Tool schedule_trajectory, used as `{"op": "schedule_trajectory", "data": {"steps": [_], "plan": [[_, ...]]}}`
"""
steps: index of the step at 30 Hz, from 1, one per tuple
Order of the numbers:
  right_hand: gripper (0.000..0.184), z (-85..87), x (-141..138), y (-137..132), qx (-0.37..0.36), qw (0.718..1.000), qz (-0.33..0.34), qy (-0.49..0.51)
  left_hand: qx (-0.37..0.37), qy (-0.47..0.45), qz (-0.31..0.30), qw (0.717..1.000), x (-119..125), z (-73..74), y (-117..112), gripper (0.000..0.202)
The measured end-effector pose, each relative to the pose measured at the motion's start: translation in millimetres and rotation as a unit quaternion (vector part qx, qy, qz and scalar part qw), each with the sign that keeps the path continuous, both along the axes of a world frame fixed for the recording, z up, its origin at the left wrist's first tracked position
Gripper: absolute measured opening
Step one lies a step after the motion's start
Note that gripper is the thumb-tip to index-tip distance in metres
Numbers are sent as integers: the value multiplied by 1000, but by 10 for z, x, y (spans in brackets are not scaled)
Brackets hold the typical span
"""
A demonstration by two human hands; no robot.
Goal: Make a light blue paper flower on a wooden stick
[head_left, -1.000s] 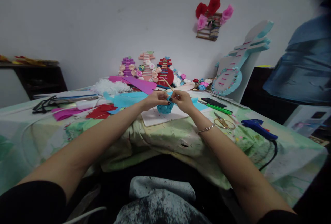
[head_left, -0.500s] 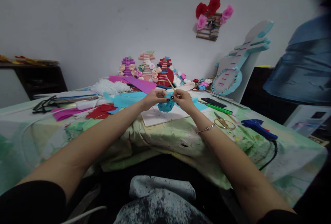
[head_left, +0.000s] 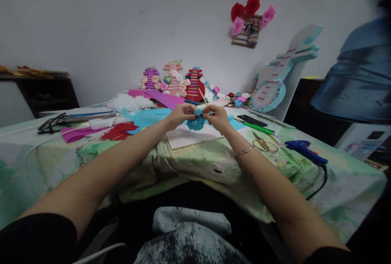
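Over the middle of the table, a ruffled bundle of light blue crepe paper [head_left: 196, 125] hangs between my two hands. My left hand [head_left: 181, 115] pinches its upper left side between thumb and fingers. From the other side, my right hand [head_left: 217, 118] is closed around a thin wooden stick [head_left: 202, 95], its fingertips touching the paper's upper edge. The stick leans up and to the left. Below the bundle lies a white pad [head_left: 180, 140]. Flat sheets of blue crepe paper [head_left: 149, 117] spread behind my left hand.
On the right lie a black phone [head_left: 252, 120], a green cutter [head_left: 259, 128], gold-handled scissors [head_left: 265, 145] and a blue glue gun [head_left: 306, 151] with its cord. Red paper scraps [head_left: 119, 132] and glasses [head_left: 52, 123] lie left. Decorated instrument models [head_left: 173, 79] stand at the back.
The stick's upper end has shifted slightly right and my right fingers have shifted their grip. The blue bundle has turned a little and sits slightly higher.
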State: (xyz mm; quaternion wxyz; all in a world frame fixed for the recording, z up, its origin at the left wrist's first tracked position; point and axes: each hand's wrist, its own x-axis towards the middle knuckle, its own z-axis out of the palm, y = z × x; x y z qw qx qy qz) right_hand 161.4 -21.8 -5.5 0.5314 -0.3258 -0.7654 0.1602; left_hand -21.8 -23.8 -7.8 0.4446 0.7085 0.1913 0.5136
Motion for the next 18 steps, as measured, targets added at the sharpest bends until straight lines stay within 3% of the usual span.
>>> {"op": "schedule_trajectory", "data": {"steps": [6, 18], "plan": [[15, 23, -5, -49, -25, 999, 34, 0, -12, 9, 10, 1000, 7, 19, -39, 35], [7, 23, -4, -104, 15, 999, 8, -36, -18, 16, 7, 1000, 15, 29, -64, 28]]}}
